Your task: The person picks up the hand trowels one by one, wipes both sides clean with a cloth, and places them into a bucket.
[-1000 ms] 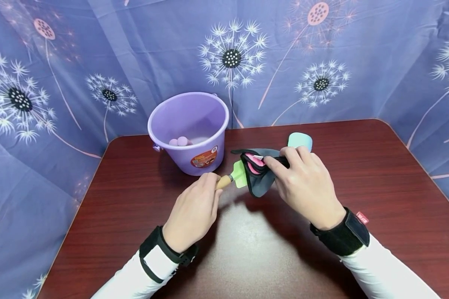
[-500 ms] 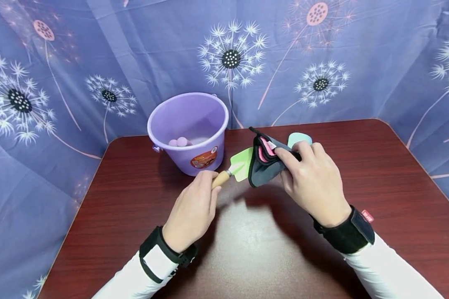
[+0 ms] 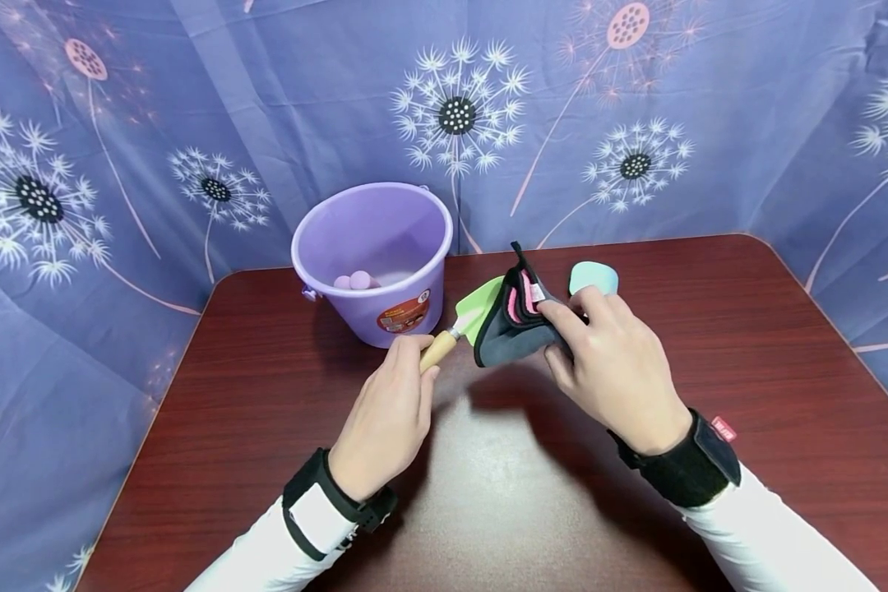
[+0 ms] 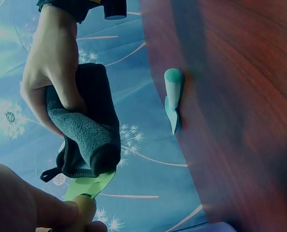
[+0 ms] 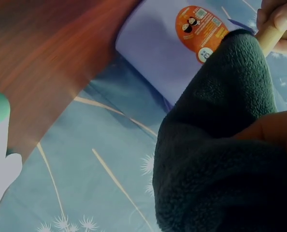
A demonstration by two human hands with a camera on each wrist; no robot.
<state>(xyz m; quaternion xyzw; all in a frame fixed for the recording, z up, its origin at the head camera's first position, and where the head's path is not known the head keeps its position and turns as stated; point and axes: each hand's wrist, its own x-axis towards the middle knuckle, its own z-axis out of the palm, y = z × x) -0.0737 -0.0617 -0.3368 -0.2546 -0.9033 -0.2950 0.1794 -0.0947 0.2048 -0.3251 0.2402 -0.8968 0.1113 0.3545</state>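
Observation:
My left hand (image 3: 386, 411) grips the wooden handle of a small trowel (image 3: 439, 351) with a light green blade. A folded grey cloth (image 3: 509, 340), with black edging and pink layers showing, is pinched in my right hand (image 3: 623, 370). The cloth lies over the far part of the blade, hiding its tip. In the left wrist view the cloth (image 4: 88, 135) wraps down across the green blade (image 4: 83, 187). Seen from the right wrist, the fuzzy cloth (image 5: 230, 96) covers the blade, and only the wooden handle (image 5: 268, 38) shows beyond it.
A purple bucket (image 3: 407, 278) with an orange label stands behind the trowel, holding a few pinkish-purple round-ended things (image 3: 358, 280). Beyond my right hand a pale mint object (image 3: 594, 276) stands on the dark red wooden table (image 3: 252, 370). A blue dandelion-print curtain (image 3: 326, 99) hangs behind.
The cloth has risen and tilted upright, then shifted a little left over the blade, covering more of it than half a second ago. The trowel blade has tipped upward; the left hand has barely moved.

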